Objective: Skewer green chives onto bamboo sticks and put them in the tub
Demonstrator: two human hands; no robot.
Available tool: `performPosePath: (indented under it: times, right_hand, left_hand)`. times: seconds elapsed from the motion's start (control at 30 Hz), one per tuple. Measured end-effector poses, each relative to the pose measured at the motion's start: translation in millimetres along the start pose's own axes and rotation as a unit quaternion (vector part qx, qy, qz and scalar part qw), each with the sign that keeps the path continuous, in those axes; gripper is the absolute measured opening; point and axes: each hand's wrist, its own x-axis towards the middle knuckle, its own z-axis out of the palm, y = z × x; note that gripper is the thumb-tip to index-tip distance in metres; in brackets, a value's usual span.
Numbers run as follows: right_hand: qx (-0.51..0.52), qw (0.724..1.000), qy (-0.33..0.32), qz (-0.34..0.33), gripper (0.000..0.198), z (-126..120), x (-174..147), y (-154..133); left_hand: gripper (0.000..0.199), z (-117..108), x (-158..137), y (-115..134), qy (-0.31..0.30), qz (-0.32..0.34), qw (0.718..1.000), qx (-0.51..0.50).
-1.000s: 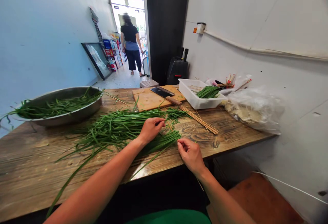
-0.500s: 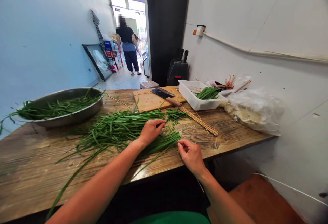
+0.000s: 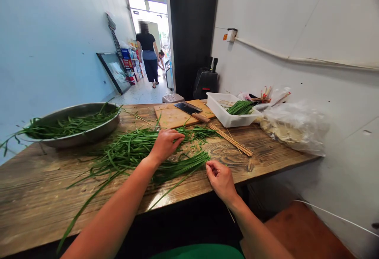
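My left hand point(image 3: 166, 143) hovers over a pile of long green garlic chives point(image 3: 127, 148), its thumb and fingertips drawn together. Whatever is between them, if anything, is too small to tell. Near the table's front edge, my right hand point(image 3: 219, 178) is closed in a pinch. A thin bamboo skewer point(image 3: 231, 214) runs out below that hand, past the table edge. Just left of the right fingertips lie the even ends of a smaller chive bundle point(image 3: 189, 164). Short cut chive pieces point(image 3: 204, 133) are scattered behind it.
Behind the chives, a cleaver point(image 3: 189, 109) rests on a cutting board point(image 3: 168, 119), beside loose skewers point(image 3: 233, 140). A white bin point(image 3: 229, 121) holds chives. A metal basin point(image 3: 79, 137) stands left, a plastic bag point(image 3: 293, 128) right. A person point(image 3: 148, 51) stands in the doorway.
My left hand has moved left and slightly away from me over the chive pile. The right hand has stayed in place. The person in the background has shifted slightly.
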Motion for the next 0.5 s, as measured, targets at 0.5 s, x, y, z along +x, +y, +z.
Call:
performPosePath:
  times: [0.5]
  right_hand:
    - [0.001, 1.0, -0.006, -0.006, 0.016, -1.3, -0.8, -0.7]
  left_hand:
    - [0.011, -4.3, -5.8, -27.9, -0.072, -0.049, 0.977, 0.197]
